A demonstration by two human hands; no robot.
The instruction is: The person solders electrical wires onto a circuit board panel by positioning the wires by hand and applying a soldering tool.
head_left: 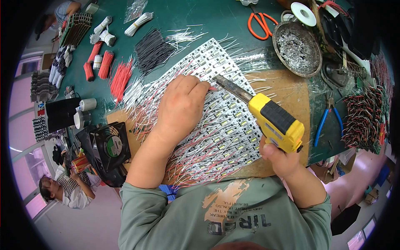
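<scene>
A sheet of small white circuit boards lies on a brown board, with many thin white and red wires attached to it. My left hand is closed above its left side, fingers pinched on what looks like a red wire; the fingertips are partly hidden. My right hand is wrapped round the handle of a yellow and black soldering gun. The gun's metal barrel points up and left, its tip close to the boards' upper part, near the left fingertips. I cannot tell whether the tip touches them.
Black wires and red wires lie on the green table beyond the boards. At the far right are orange-handled scissors, a metal bowl and blue pliers. A black fan stands left. Another person sits farther left.
</scene>
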